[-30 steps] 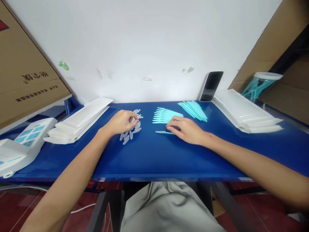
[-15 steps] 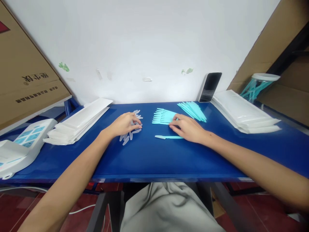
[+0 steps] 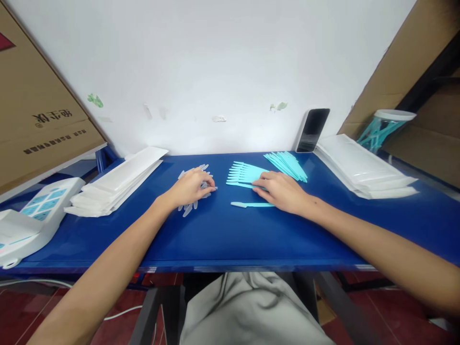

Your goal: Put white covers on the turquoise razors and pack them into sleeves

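My left hand (image 3: 196,184) is over a loose pile of small translucent blade caps (image 3: 187,210), thumb and fingertips pinched on one cap (image 3: 214,188) whose tip points right. Further right, a row of turquoise eyebrow razors (image 3: 244,171) lies fanned out, heads to the left. My right hand (image 3: 276,189) is closed on the handle of the razor nearest me in that fan, slightly apart from the others. A single turquoise razor (image 3: 247,204) with a whitish head lies in front, its handle end hidden under my right hand.
More turquoise razors (image 3: 287,165) lie heaped behind my right hand. White packets are stacked at left (image 3: 118,184) and right (image 3: 362,165). A phone (image 3: 313,130) leans on the wall. A clear cup (image 3: 386,127) holds turquoise sticks; a white device (image 3: 46,211) sits far left.
My left hand has moved slightly right with a cap now showing at its fingertips. In my right hand, the nearest razor has shifted a little towards me, away from the fan.
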